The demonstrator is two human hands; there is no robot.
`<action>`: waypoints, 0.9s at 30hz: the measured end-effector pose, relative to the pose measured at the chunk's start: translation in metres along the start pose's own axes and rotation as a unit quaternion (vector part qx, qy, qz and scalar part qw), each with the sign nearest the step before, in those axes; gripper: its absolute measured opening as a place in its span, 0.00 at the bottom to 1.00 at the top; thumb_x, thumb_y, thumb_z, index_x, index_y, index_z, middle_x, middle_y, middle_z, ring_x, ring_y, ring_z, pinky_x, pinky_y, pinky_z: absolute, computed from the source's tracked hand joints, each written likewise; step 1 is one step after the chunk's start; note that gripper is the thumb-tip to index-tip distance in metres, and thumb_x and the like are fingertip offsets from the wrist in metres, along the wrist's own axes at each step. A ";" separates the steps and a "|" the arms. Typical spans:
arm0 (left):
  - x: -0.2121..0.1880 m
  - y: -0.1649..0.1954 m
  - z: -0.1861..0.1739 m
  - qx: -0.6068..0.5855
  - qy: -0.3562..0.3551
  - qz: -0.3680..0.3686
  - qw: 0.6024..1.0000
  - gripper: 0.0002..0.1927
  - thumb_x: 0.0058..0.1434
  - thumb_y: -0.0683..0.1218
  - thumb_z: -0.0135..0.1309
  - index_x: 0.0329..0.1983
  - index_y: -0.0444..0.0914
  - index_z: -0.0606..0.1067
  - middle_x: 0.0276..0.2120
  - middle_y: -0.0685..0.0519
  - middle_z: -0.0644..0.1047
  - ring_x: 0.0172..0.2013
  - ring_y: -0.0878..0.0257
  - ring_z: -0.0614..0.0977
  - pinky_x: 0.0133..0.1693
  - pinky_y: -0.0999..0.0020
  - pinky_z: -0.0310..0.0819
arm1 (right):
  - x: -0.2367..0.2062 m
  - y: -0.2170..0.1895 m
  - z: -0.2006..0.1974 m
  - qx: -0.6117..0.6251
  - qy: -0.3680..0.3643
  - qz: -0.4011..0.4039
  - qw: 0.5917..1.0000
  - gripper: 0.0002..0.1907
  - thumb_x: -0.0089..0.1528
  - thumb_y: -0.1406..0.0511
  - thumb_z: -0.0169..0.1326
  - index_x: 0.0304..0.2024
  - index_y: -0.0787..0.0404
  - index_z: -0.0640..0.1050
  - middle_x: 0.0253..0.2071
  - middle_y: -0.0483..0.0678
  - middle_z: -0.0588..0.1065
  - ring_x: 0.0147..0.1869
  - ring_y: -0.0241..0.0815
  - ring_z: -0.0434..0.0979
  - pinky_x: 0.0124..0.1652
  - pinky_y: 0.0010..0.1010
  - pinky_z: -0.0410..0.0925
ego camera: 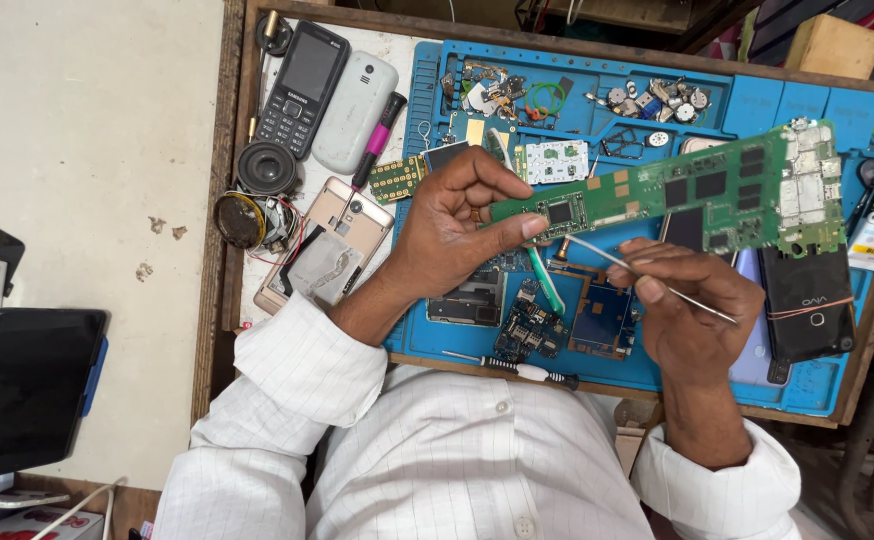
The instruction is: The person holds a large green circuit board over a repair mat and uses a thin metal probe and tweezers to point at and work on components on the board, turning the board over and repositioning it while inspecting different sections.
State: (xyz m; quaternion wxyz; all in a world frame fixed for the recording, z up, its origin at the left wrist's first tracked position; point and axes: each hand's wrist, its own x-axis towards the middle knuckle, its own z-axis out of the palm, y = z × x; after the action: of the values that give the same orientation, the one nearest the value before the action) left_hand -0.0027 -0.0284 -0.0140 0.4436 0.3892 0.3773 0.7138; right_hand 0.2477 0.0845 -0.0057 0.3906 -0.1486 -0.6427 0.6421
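Blue mat (pixel 427 335) on wooden tray (pixel 229 230)

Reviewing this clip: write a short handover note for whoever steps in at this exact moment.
Left hand: pinches the long green circuit board by its end, held up over the blue silicone work mat.
Right hand: holds thin metal tweezers, tip at the board's lower edge near the left fingers.
Done: board is out of any phone casing.
Left: whatever the tweezers are working on; too small to tell.
Nearby: white-handled screwdriver at the mat's near edge.
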 end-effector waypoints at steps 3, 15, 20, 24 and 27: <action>0.000 0.000 0.000 0.000 0.005 0.012 1.000 0.12 0.67 0.35 0.62 0.48 0.36 0.70 0.40 0.52 0.77 0.42 0.71 0.84 0.46 0.75 0.84 | 0.001 -0.005 0.006 -0.018 -0.012 -0.007 1.000 0.05 0.69 0.72 0.60 0.46 0.69 0.80 0.41 0.57 0.82 0.46 0.45 0.85 0.61 0.39 0.71; -0.006 0.003 0.003 0.027 -0.035 -0.023 0.999 0.14 0.66 0.37 0.64 0.47 0.37 0.70 0.37 0.52 0.81 0.36 0.77 0.80 0.38 0.82 0.73 | 0.006 -0.008 0.027 -0.424 0.005 -0.222 0.878 0.09 0.67 0.73 0.64 0.49 0.63 0.81 0.43 0.53 0.78 0.45 0.47 0.82 0.47 0.38 0.77; -0.008 0.002 0.006 0.050 -0.059 -0.019 0.997 0.14 0.66 0.39 0.65 0.47 0.37 0.71 0.35 0.53 0.81 0.36 0.76 0.80 0.38 0.80 0.74 | 0.004 -0.010 0.031 -0.480 -0.016 -0.216 0.850 0.12 0.63 0.72 0.69 0.49 0.62 0.82 0.41 0.49 0.77 0.43 0.43 0.80 0.36 0.30 0.72; -0.010 0.002 0.010 0.058 -0.074 -0.021 0.995 0.13 0.66 0.39 0.64 0.47 0.37 0.71 0.38 0.54 0.81 0.40 0.74 0.84 0.41 0.79 0.80 | 0.008 -0.009 0.035 -0.506 -0.041 -0.230 0.830 0.12 0.62 0.73 0.70 0.46 0.61 0.83 0.37 0.47 0.76 0.36 0.40 0.76 0.33 0.32 0.68; -0.010 0.004 0.012 0.088 -0.076 -0.014 0.993 0.13 0.64 0.39 0.66 0.46 0.36 0.72 0.38 0.54 0.81 0.41 0.73 0.85 0.44 0.78 0.82 | 0.010 -0.010 0.035 -0.496 -0.044 -0.231 0.836 0.12 0.63 0.73 0.69 0.48 0.61 0.83 0.38 0.46 0.77 0.37 0.39 0.77 0.34 0.32 0.67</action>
State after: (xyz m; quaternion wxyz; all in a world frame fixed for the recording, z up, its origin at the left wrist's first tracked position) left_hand 0.0099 -0.0365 -0.0071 0.4452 0.4740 0.4092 0.6401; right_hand 0.2197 0.0655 0.0111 0.3729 -0.1416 -0.9072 0.1339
